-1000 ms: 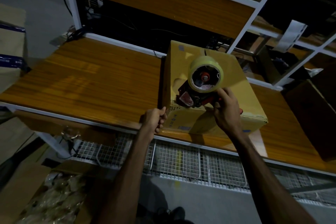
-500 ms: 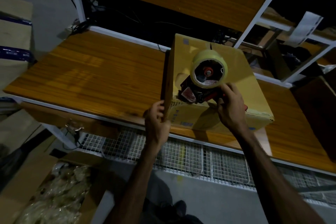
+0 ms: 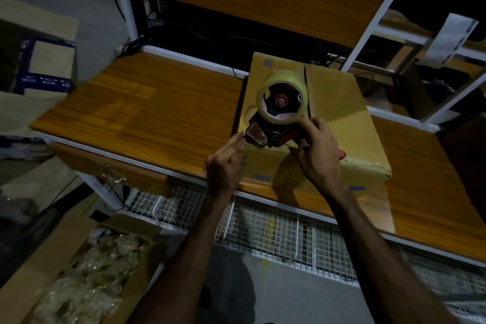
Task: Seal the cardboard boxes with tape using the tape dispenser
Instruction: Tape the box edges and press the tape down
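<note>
A closed yellow-brown cardboard box (image 3: 342, 113) sits on the wooden table (image 3: 157, 108) near its front edge, with an open seam down its top. My right hand (image 3: 318, 150) grips the handle of a red and black tape dispenser (image 3: 265, 134), which rests on the box's near left top edge. Its pale yellow tape roll (image 3: 281, 79) stands upright above the box. My left hand (image 3: 223, 166) reaches up to the dispenser's front end, fingertips at the cutter. Whether they pinch the tape end I cannot tell.
A white-framed shelf (image 3: 368, 29) rises behind the table. Wire mesh (image 3: 276, 229) runs below the table's front edge. An open carton of clear-wrapped items (image 3: 86, 271) lies on the floor at lower left. Stacked cartons (image 3: 44, 60) stand at far left, a dark box (image 3: 468, 155) at right.
My left hand has left the box's near left corner and risen to the dispenser's front end. My right hand and the dispenser stay on the box's top edge.
</note>
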The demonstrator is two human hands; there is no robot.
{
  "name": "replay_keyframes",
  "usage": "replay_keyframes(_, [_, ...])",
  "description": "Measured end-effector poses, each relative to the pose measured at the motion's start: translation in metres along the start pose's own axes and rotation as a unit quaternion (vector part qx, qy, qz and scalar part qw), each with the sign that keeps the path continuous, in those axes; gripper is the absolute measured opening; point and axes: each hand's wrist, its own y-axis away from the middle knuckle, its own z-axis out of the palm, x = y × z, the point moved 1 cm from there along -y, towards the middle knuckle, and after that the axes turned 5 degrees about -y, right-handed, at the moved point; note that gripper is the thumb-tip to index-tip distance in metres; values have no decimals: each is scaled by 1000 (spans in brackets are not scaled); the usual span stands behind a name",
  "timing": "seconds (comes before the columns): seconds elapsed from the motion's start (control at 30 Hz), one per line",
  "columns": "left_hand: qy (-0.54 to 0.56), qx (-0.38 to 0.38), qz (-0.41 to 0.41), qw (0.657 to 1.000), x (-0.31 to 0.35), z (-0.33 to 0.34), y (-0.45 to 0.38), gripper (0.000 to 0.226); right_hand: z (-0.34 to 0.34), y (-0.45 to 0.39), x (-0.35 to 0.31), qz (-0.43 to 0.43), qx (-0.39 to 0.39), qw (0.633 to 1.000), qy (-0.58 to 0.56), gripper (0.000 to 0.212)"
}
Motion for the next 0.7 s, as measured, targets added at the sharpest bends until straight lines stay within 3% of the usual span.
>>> replay_keyframes(0.17, [42, 28, -39, 998, 1, 5, 3, 32, -2, 0, 3, -24, 1, 1000, 6, 56])
replay_keyframes(0.37, [11, 44, -56, 997, 16, 3, 3, 30, -11, 1, 18, -44, -5, 999, 12, 59])
replay_keyframes(0.7, [40, 46, -146, 987, 30, 9, 7, 33, -127, 55, 167, 59, 6, 998, 16, 49])
